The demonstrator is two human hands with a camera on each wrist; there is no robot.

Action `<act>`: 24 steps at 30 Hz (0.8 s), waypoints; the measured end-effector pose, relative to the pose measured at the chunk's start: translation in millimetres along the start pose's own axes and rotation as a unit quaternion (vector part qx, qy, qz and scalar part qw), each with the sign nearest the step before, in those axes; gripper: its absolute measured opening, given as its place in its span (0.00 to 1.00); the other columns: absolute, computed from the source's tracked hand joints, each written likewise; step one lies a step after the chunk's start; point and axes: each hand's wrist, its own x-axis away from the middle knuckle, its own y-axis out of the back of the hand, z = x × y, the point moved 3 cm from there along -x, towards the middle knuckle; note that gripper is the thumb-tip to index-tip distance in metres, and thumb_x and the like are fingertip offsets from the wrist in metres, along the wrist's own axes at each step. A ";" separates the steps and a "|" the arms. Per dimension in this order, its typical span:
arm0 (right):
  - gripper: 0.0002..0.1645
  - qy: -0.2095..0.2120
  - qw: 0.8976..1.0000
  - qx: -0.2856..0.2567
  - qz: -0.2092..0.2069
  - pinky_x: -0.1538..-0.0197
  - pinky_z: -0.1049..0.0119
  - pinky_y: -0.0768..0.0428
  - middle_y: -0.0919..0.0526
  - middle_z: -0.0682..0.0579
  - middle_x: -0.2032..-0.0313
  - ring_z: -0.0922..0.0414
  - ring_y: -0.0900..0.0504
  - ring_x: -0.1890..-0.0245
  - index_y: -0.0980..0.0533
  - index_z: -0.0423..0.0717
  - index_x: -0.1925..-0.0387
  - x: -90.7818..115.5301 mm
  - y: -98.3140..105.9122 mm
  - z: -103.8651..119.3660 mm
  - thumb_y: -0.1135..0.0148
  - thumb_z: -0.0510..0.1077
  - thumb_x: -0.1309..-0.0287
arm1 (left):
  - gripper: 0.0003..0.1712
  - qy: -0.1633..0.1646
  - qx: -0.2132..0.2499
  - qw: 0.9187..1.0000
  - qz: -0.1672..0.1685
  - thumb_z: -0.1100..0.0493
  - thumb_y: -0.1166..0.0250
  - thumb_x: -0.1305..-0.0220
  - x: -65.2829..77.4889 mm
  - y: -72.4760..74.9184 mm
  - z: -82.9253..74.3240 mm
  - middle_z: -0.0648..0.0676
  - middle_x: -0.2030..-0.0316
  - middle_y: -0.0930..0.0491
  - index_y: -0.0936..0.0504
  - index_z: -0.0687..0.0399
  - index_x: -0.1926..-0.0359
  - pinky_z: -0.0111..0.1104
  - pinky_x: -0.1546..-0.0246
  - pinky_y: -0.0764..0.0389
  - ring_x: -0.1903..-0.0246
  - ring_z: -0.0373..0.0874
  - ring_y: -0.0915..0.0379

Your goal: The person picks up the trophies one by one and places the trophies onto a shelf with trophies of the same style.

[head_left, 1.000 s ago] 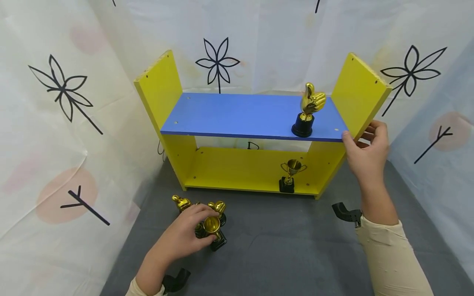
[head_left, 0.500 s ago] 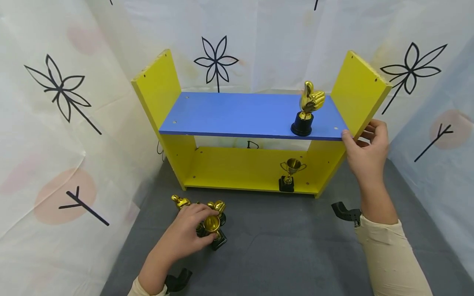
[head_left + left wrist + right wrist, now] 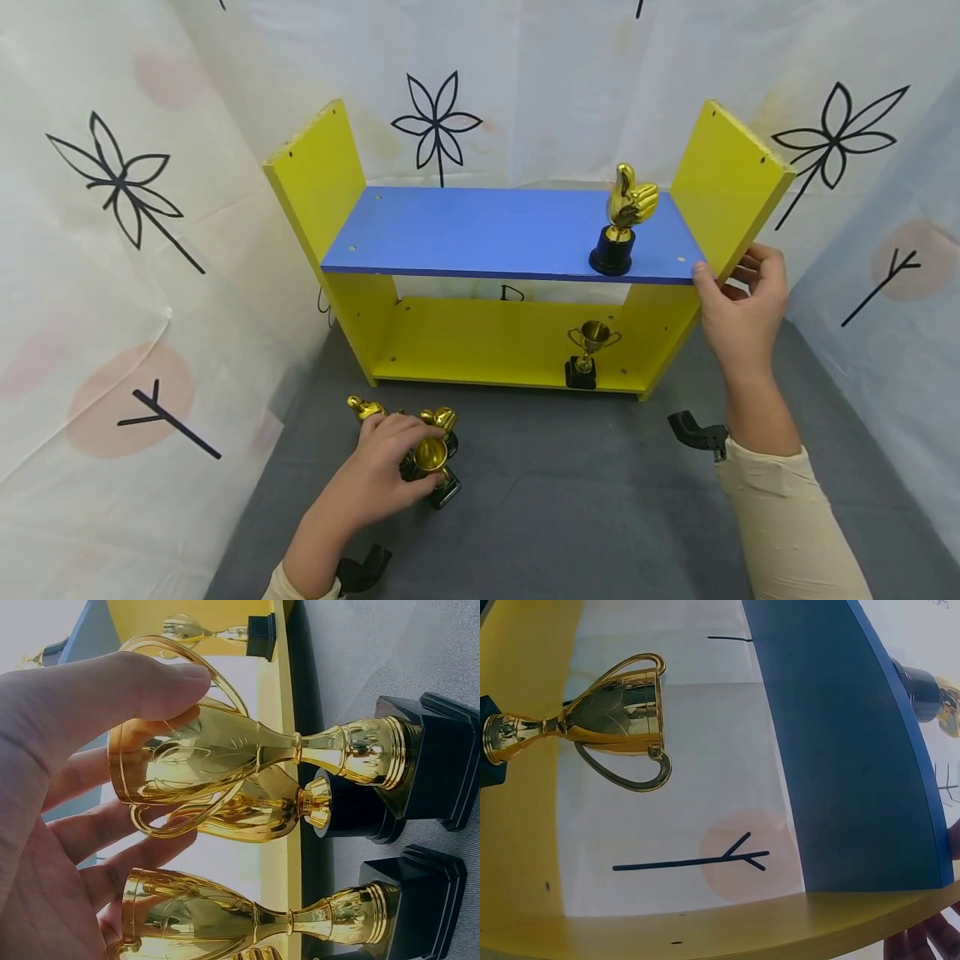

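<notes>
My left hand (image 3: 384, 468) holds a gold trophy cup (image 3: 187, 754) at its bowl, thumb on one side and fingers on the other. Its black base stands on the grey cloth. Close by are a second gold cup (image 3: 187, 904) and a thumbs-up trophy (image 3: 442, 419); another gold-topped trophy (image 3: 365, 407) is partly hidden by the hand. My right hand (image 3: 746, 312) grips the right side panel (image 3: 731, 187) of a yellow and blue shelf unit, thumb at the blue board's front corner and fingers round the outside.
On the blue upper board (image 3: 480, 229) a thumbs-up trophy (image 3: 613, 252) stands toward the right. Below it, a two-handled trophy cup (image 3: 596, 337) stands on the yellow bottom board (image 3: 480, 342). Patterned white cloth (image 3: 247, 50) hangs behind and at both sides.
The head view has shifted slightly. Both hands keep their places, the left at the trophy cup and the right at the shelf unit's side panel.
</notes>
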 end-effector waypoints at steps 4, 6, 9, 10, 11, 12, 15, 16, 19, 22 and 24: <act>0.30 0.010 1.000 -0.007 -0.004 0.46 0.72 0.21 0.25 0.66 0.47 0.63 0.23 0.49 0.26 0.52 0.32 0.4 0.3 -0.3 0.29 0.47 0.33 | 0.31 -0.002 0.009 1.000 -0.006 0.52 0.13 0.50 -0.3 -0.5 -0.6 0.40 0.51 0.14 0.13 0.43 0.44 0.48 0.46 0.35 0.51 0.37 0.23; 0.30 0.014 1.000 -0.008 -0.004 0.46 0.73 0.21 0.25 0.67 0.47 0.63 0.23 0.49 0.26 0.52 0.33 0.3 0.3 -0.8 0.28 0.47 0.33 | 0.30 -0.004 0.013 1.000 -0.006 0.52 0.13 0.50 -0.6 -0.8 -1.0 0.39 0.51 0.14 0.13 0.42 0.44 0.47 0.46 0.36 0.52 0.36 0.24; 0.29 0.026 0.999 -0.019 -0.003 0.47 0.73 0.20 0.24 0.66 0.48 0.62 0.22 0.49 0.25 0.51 0.33 -0.2 0.3 -1.9 0.28 0.46 0.34 | 0.30 -0.005 0.020 1.000 -0.006 0.53 0.13 0.50 -1.2 -0.7 -1.9 0.39 0.51 0.14 0.13 0.42 0.44 0.46 0.47 0.37 0.53 0.35 0.24; 0.29 0.030 0.999 -0.024 -0.003 0.47 0.74 0.20 0.24 0.65 0.48 0.62 0.21 0.49 0.25 0.51 0.34 -0.4 0.2 -2.2 0.28 0.45 0.34 | 0.30 -0.005 0.022 1.000 -0.007 0.53 0.13 0.50 -1.4 -0.7 -2.2 0.39 0.52 0.14 0.13 0.41 0.44 0.45 0.48 0.38 0.53 0.35 0.24; 0.29 0.034 0.999 -0.029 -0.003 0.48 0.74 0.19 0.24 0.65 0.48 0.62 0.21 0.49 0.25 0.50 0.34 -0.6 0.1 -2.5 0.28 0.44 0.34 | 0.30 -0.006 0.023 1.000 -0.007 0.53 0.13 0.50 -1.7 -0.5 -2.7 0.39 0.52 0.14 0.13 0.41 0.45 0.45 0.48 0.38 0.53 0.35 0.24; 0.29 0.037 0.999 -0.035 -0.003 0.48 0.74 0.19 0.23 0.64 0.48 0.62 0.20 0.50 0.24 0.50 0.34 -0.8 0.0 -2.7 0.28 0.44 0.35 | 0.30 -0.006 0.024 1.000 -0.007 0.53 0.13 0.50 -2.0 -0.4 -3.4 0.39 0.52 0.14 0.13 0.41 0.45 0.44 0.48 0.38 0.53 0.35 0.23; 0.28 0.040 0.998 -0.041 -0.005 0.48 0.74 0.19 0.23 0.64 0.49 0.61 0.20 0.50 0.24 0.50 0.35 -0.9 0.2 -2.7 0.28 0.44 0.35 | 0.29 -0.008 0.026 1.000 -0.008 0.53 0.13 0.50 -2.8 -0.2 -5.4 0.39 0.52 0.14 0.13 0.42 0.46 0.44 0.48 0.37 0.54 0.35 0.23; 0.28 0.040 0.998 -0.041 -0.006 0.48 0.74 0.19 0.23 0.64 0.49 0.61 0.20 0.50 0.24 0.50 0.35 -0.9 0.2 -2.8 0.28 0.44 0.35 | 0.29 -0.008 0.026 1.000 -0.007 0.53 0.13 0.51 -3.0 -0.2 -6.0 0.39 0.53 0.14 0.13 0.42 0.46 0.44 0.47 0.37 0.54 0.35 0.23; 0.28 0.041 0.998 -0.040 -0.007 0.48 0.74 0.19 0.23 0.64 0.49 0.61 0.20 0.50 0.23 0.50 0.35 -1.2 0.3 -3.0 0.27 0.44 0.35 | 0.29 -0.009 0.026 1.000 -0.007 0.53 0.13 0.51 -3.6 -0.5 -7.2 0.39 0.53 0.14 0.12 0.43 0.47 0.45 0.47 0.36 0.53 0.35 0.22; 0.28 0.038 0.998 -0.040 -0.007 0.49 0.74 0.19 0.23 0.65 0.49 0.61 0.20 0.50 0.23 0.51 0.35 -1.8 -0.1 -3.9 0.27 0.44 0.35 | 0.29 -0.010 0.025 1.000 -0.007 0.53 0.13 0.51 -4.6 -0.6 -7.9 0.39 0.53 0.14 0.12 0.42 0.47 0.46 0.45 0.34 0.52 0.36 0.22; 0.28 0.036 0.998 -0.041 -0.008 0.50 0.74 0.19 0.23 0.64 0.49 0.61 0.21 0.51 0.23 0.51 0.36 -2.0 0.0 -4.7 0.27 0.44 0.35 | 0.29 -0.012 0.025 1.000 -0.009 0.53 0.13 0.51 -5.6 -0.7 -8.3 0.39 0.53 0.14 0.12 0.42 0.47 0.47 0.44 0.33 0.52 0.36 0.22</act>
